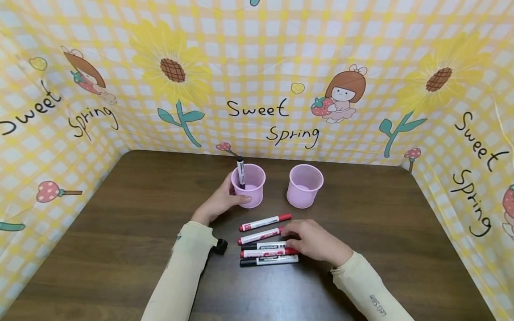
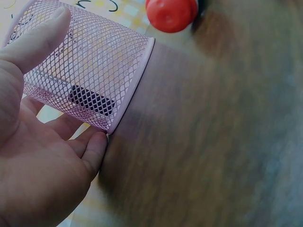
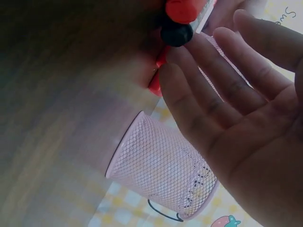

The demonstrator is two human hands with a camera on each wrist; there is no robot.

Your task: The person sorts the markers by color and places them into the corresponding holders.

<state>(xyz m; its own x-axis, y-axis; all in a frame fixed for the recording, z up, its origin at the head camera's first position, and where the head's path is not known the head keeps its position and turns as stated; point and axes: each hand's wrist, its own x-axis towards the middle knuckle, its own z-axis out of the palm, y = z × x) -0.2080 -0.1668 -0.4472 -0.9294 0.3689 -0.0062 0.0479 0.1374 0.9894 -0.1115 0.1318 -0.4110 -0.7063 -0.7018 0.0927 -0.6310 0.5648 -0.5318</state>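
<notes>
My left hand (image 1: 218, 200) grips the left pink mesh pen cup (image 1: 255, 197), thumb in front and fingers round the far side. A whiteboard marker (image 1: 241, 171) stands in this cup; its black end (image 2: 92, 100) shows through the mesh in the left wrist view. My right hand (image 1: 317, 240) is over the right ends of several red and black markers (image 1: 263, 222) lying roughly parallel on the table. In the right wrist view its fingers (image 3: 227, 85) are extended and spread beside the marker ends (image 3: 177, 34); whether they touch is unclear.
A second pink mesh cup (image 1: 304, 196) stands right of the held one, with nothing visible inside. The brown wooden table (image 1: 120, 249) ends at a yellow checked cloth (image 1: 257, 67) at the back and sides. A small black object (image 1: 220, 246) is at the left sleeve.
</notes>
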